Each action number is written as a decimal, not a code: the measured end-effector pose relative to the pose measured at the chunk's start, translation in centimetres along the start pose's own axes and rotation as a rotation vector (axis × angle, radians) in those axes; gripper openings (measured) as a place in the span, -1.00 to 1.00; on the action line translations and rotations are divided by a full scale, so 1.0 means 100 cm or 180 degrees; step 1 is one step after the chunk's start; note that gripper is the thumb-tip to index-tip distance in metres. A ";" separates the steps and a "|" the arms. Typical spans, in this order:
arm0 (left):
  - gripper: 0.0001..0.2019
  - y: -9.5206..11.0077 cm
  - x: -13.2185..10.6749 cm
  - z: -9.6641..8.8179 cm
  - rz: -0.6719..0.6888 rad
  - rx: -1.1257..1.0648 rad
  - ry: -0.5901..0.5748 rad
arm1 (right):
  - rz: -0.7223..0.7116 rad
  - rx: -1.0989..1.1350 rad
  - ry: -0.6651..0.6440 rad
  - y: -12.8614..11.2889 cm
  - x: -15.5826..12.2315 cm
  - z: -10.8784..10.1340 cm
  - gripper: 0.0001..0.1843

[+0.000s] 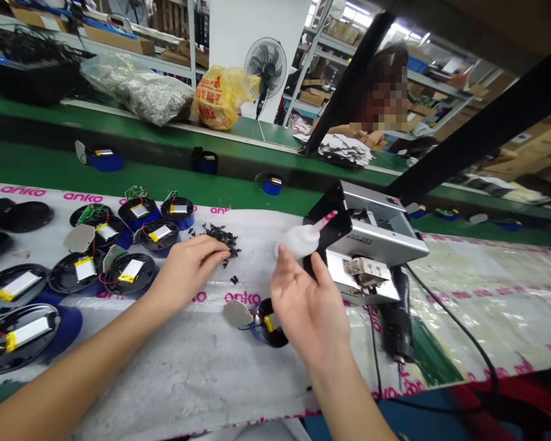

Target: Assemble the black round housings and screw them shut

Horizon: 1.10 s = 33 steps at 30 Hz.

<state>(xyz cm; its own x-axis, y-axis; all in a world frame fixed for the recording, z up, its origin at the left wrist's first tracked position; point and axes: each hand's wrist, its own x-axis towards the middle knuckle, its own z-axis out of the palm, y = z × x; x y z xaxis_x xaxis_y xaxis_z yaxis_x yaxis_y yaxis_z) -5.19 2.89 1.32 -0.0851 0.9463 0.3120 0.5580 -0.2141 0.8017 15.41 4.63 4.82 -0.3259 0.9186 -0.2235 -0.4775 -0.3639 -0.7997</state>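
Observation:
My left hand (186,269) rests on the white printed sheet (188,380) with its fingers closed at the edge of a heap of small black plastic bits (220,241). My right hand (310,306) is raised, palm towards me, and its fingertips hold a white squeeze bottle (298,240) with a pink-tipped nozzle. Just below that hand lies an open black round housing (273,327) with a yellow-taped wire and a grey disc (237,313) beside it. Further left sit several black housings with flat silver batteries, such as one (131,271) near my left wrist.
A silver bench machine (371,242) stands right of the bottle, with a black cabled handle (397,324) below it. Behind runs a green conveyor belt (119,162) carrying blue-and-black parts. A co-worker's hand (371,138) works beyond dark frame bars (349,82). Plastic bags and a fan stand farther back.

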 end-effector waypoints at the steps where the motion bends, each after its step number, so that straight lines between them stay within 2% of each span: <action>1: -0.85 0.003 0.001 -0.002 -0.0151 -0.0141 -0.0007 | -0.0100 -0.0251 -0.0197 0.001 -0.011 0.002 -0.57; 2: -0.86 0.006 0.001 -0.004 -0.0305 -0.0297 -0.0034 | -0.0311 -0.0717 -0.0446 0.003 -0.021 0.005 -0.72; 3: -0.86 0.008 0.001 -0.006 -0.0457 -0.0467 -0.0077 | -0.0638 -0.1484 -0.0744 0.004 -0.028 0.008 -0.80; 6: -0.82 0.009 0.001 -0.008 -0.0848 -0.1022 -0.0227 | -0.1853 -0.4715 -0.1794 0.009 -0.036 0.014 -0.63; 7: -0.81 0.008 0.001 -0.007 -0.0953 -0.1195 -0.0263 | -0.2102 -0.5526 -0.2087 0.010 -0.034 0.015 -0.60; 9: -0.78 0.005 0.001 -0.006 -0.1137 -0.1495 -0.0310 | -0.2248 -0.6207 -0.2485 0.010 -0.028 0.013 -0.58; 11: -0.78 0.003 0.001 -0.004 -0.1275 -0.1740 -0.0339 | -0.2367 -0.6161 -0.2543 0.006 -0.024 0.009 -0.62; 13: -0.79 0.003 0.000 -0.003 -0.1371 -0.1945 -0.0369 | -0.2472 -0.5849 -0.2288 -0.002 -0.024 0.004 -0.66; 15: -0.80 0.006 -0.003 -0.002 -0.1449 -0.2136 -0.0454 | -0.2377 -0.5365 -0.1987 -0.010 -0.028 -0.002 -0.71; 20: -0.75 0.014 -0.010 0.007 -0.1629 -0.2563 -0.0900 | -0.1582 -0.4282 -0.1339 -0.023 -0.034 -0.015 -0.79; 24: -0.70 0.017 -0.012 0.014 -0.1742 -0.2912 -0.1156 | -0.0825 -0.3628 -0.0958 -0.019 -0.029 -0.022 -0.83; 26: -0.68 0.017 -0.013 0.015 -0.1779 -0.3046 -0.1249 | -0.0613 -0.3303 -0.0884 -0.015 -0.024 -0.024 -0.81; 29: -0.67 0.018 -0.013 0.016 -0.1810 -0.3151 -0.1307 | -0.0617 -0.3049 -0.0904 -0.009 -0.020 -0.023 -0.78; 33: -0.67 0.018 -0.015 0.016 -0.1816 -0.3204 -0.1257 | -0.0897 -0.3066 -0.0902 -0.005 -0.020 -0.021 -0.78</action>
<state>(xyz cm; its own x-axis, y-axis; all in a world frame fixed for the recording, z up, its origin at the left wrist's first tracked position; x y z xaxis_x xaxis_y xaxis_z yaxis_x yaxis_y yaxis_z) -2.71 1.46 1.44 0.2456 0.9368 -0.2492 -0.3803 0.3296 0.8641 18.01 3.25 4.46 -0.5426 0.8362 0.0798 0.2466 0.2494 -0.9365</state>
